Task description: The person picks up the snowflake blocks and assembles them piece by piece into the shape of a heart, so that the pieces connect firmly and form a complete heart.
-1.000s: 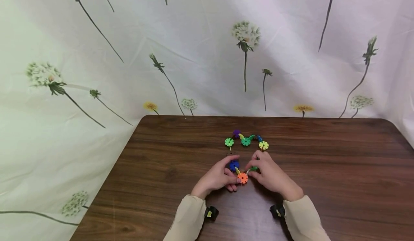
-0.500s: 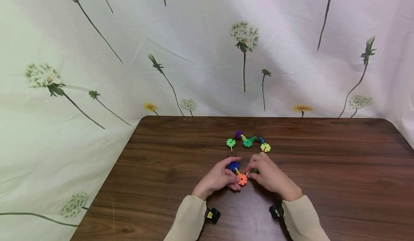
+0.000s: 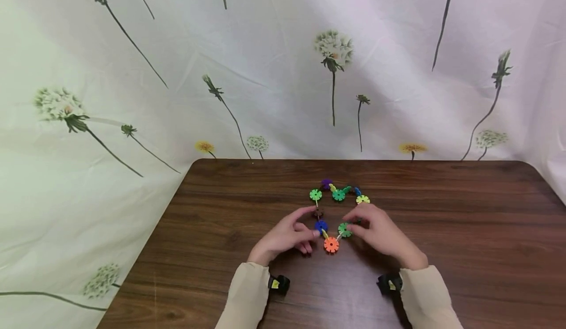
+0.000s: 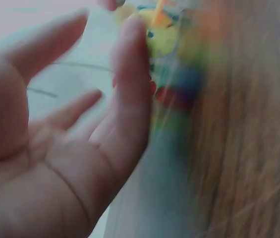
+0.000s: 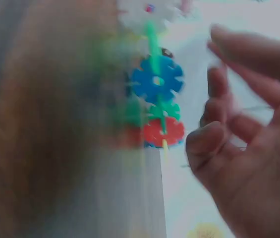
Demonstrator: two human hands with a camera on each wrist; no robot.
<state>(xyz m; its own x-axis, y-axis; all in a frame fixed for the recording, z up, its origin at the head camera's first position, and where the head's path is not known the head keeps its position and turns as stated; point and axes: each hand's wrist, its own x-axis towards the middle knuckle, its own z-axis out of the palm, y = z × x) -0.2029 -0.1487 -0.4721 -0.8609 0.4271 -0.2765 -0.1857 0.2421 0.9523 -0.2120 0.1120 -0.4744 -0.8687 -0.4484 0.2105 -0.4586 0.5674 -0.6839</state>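
Note:
A loop of notched plastic discs joined edge to edge lies on the table. At its near end is an orange disc [image 3: 331,244], with a white disc [image 3: 339,236] seen edge-on beside it. My left hand [image 3: 285,235] is left of the loop, its fingers spread beside a blue disc [image 3: 321,227] and a brown disc [image 3: 318,213]. Across the loop my right hand [image 3: 382,231] hovers by a green disc [image 3: 344,230], thumb and index apart. Both wrist views show loose, parted fingers [image 4: 132,74] with nothing held. The right hand hides part of the loop's right side.
The loop's far part holds a purple disc [image 3: 326,184], a light green disc [image 3: 315,195], a darker green disc [image 3: 338,195] and a yellow disc [image 3: 363,200]. The brown wooden table [image 3: 212,250] meets a white flower-printed cloth [image 3: 274,73] behind.
Both hands have let go of the discs near the orange one and drawn apart, left hand leftward, right hand rightward. The green disc at the lower right has come into fuller view.

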